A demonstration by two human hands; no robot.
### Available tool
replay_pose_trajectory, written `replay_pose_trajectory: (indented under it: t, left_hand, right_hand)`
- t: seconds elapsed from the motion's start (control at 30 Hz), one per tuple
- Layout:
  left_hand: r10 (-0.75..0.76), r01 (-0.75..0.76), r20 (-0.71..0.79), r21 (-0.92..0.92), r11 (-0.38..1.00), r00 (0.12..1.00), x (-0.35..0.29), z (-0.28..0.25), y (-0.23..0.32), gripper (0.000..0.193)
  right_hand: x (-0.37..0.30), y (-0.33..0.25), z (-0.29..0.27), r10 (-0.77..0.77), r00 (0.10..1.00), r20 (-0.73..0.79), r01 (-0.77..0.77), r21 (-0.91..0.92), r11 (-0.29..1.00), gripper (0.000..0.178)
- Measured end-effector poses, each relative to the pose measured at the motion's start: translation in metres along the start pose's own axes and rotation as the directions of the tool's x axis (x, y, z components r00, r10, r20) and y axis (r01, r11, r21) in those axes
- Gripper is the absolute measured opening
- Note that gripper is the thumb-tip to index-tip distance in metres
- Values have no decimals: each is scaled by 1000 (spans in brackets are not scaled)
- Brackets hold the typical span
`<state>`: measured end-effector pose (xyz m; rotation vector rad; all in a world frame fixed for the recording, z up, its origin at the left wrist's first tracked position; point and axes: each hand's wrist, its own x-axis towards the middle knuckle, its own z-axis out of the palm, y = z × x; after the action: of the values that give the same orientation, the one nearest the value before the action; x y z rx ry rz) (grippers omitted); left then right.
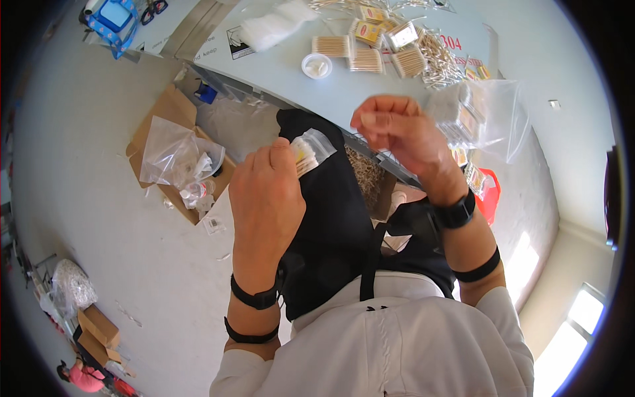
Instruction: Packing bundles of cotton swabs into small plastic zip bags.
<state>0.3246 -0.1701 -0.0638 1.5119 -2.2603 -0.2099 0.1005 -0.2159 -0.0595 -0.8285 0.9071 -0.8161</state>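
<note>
My left hand (266, 192) is closed on a small clear plastic bag of cotton swabs (307, 159), pinching it by its left side. Pale swab sticks show through the film, in front of my dark apron. To the right, my right hand (403, 135) is raised at the table's front edge, apart from the bag. Its fingers are curled in toward the thumb; whether anything is between them is hidden. On the table (291, 79) lie bundled rows of cotton swabs (331, 45), yellow-labelled small packs (366, 32) and a heap of loose swabs (436, 59).
A round white dish (317, 66) stands near the table edge, with white plastic bags (278, 25) behind. A large clear bag of packs (489, 116) overhangs the table's right side. An open carton (173, 109) with plastic stands on the floor at left. A person (86, 377) is far off, lower left.
</note>
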Motion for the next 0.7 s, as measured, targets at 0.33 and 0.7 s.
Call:
replay_pose_trajectory:
  t: [0.33,0.7]
  left_hand:
    - [98,-98,-17,-24,995,995,-6,-8,38,23]
    - [66,-60,75,-87,994,995,-14,-13,62,31]
  right_hand:
    - [-56,18,18,71,987,142,-124,408,905,15]
    - [-81,18,22,96,992,80,-119,365,924,9]
